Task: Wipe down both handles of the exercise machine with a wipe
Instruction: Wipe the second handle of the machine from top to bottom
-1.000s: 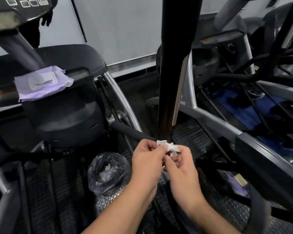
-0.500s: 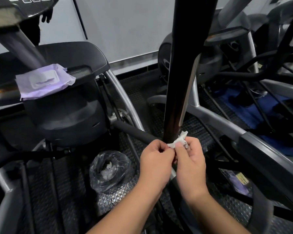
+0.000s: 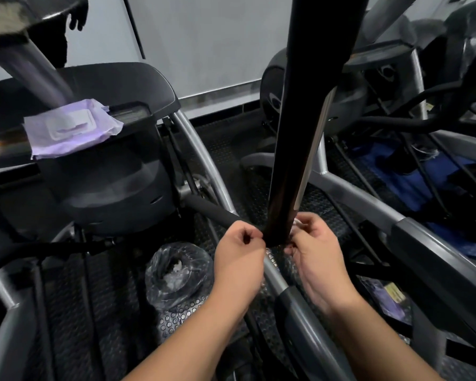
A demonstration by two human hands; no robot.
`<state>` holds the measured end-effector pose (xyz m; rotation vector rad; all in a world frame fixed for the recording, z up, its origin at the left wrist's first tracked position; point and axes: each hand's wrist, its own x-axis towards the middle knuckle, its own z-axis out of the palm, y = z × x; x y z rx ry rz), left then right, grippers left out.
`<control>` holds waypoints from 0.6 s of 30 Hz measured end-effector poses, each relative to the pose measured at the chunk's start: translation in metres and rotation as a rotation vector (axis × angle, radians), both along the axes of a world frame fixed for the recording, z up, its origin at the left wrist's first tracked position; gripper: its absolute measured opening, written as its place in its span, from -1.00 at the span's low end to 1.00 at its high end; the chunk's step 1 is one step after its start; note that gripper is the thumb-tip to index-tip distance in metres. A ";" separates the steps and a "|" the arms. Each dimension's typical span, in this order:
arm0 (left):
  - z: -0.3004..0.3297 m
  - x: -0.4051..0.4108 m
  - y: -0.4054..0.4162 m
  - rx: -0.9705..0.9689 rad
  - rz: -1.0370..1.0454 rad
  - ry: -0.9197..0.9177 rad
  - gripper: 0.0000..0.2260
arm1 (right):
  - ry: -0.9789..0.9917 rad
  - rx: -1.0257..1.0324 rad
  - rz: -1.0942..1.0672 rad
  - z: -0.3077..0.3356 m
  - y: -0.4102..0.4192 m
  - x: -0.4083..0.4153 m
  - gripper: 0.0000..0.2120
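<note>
Both hands low at handle base. Left hand fingers curled, pinching at pole edge; right hand curled round far side. Wipe barely visible behind pole. Advice: wrap snug, drag full length.

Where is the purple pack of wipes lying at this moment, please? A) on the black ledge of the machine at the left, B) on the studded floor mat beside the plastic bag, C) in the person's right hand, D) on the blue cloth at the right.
A: the purple pack of wipes lies flat on the black ledge of the machine at the left, apart from both hands.
</note>
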<state>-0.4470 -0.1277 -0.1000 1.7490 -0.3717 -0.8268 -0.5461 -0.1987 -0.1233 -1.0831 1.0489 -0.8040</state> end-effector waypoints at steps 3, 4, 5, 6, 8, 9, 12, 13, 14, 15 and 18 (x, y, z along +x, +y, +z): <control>-0.003 0.004 -0.003 0.007 -0.004 0.000 -0.76 | -0.023 0.097 0.105 0.003 -0.012 0.007 -0.91; -0.003 0.005 -0.004 -0.001 -0.010 -0.001 -0.74 | -0.032 0.115 0.127 0.004 -0.017 0.008 -0.92; -0.004 0.007 -0.005 -0.006 -0.015 -0.009 -0.74 | -0.045 0.120 0.146 0.007 -0.024 0.009 -0.93; -0.005 0.009 -0.005 -0.006 -0.016 -0.021 -0.73 | -0.064 0.122 0.157 0.011 -0.030 0.010 -0.93; -0.007 0.012 -0.005 0.005 -0.010 -0.041 -0.72 | -0.057 0.125 0.205 0.014 -0.040 0.012 -0.82; -0.008 0.013 -0.004 0.015 -0.011 -0.048 -0.73 | -0.033 0.120 0.263 0.014 -0.042 0.013 -0.87; -0.010 0.014 0.001 0.032 -0.021 -0.064 -0.76 | 0.055 0.108 0.431 0.018 -0.048 0.017 -0.92; -0.010 0.015 0.002 0.028 -0.023 -0.068 -0.76 | 0.044 0.114 0.462 0.021 -0.051 0.018 -0.93; -0.010 0.017 0.003 0.029 -0.023 -0.078 -0.76 | 0.021 0.129 0.494 0.023 -0.055 0.018 -0.92; -0.010 0.018 0.003 0.034 -0.028 -0.097 -0.75 | 0.000 0.156 0.525 0.025 -0.058 0.020 -0.91; -0.010 0.020 0.002 0.022 -0.048 -0.119 -0.76 | 0.102 0.174 0.632 0.027 -0.064 0.026 -0.88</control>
